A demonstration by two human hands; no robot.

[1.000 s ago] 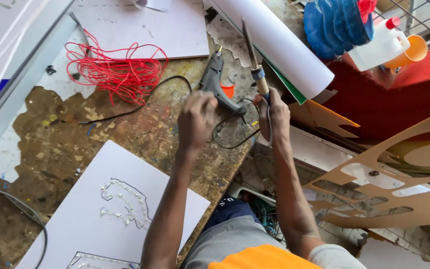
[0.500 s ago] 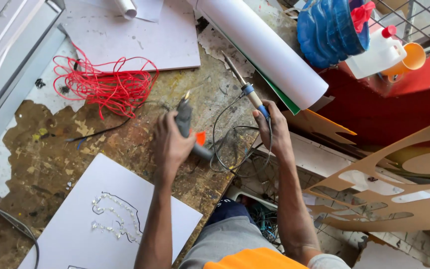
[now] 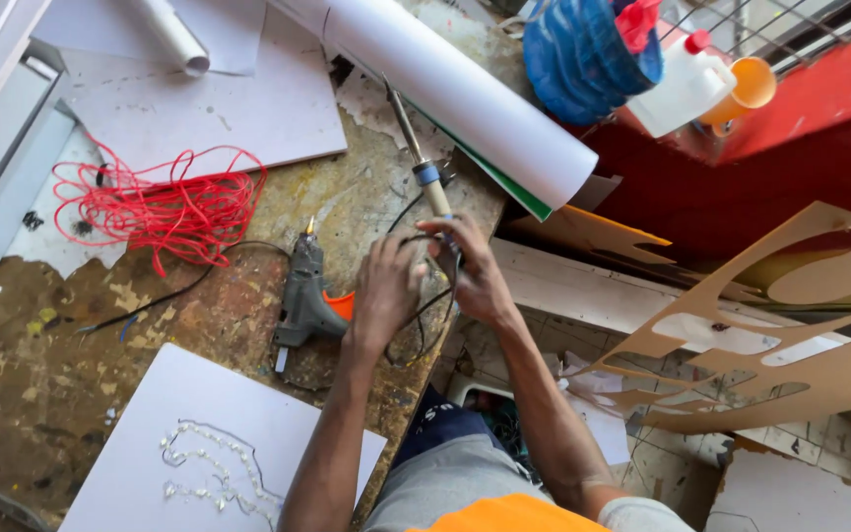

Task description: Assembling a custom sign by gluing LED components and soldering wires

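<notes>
The right hand (image 3: 475, 271) has its fingers curled around the pale handle of a soldering iron with a blue collar and long metal tip (image 3: 424, 167), which points away across the stained wooden workbench (image 3: 199, 305). The left hand (image 3: 386, 291) has its fingers bent narrowly into the loops of thin black cord (image 3: 425, 315) that trails from the iron near the bench edge; whether it pinches the cord I cannot tell. The iron looks light and stiff, best gripped by the handle and never by the metal shaft, while the cord is limp and prone to tangle. Just left of the left hand lies a grey glue gun with an orange trigger (image 3: 305, 296). Further left sits a tangle of red wire (image 3: 164, 202); beyond the iron rests a white paper roll (image 3: 465, 94).
</notes>
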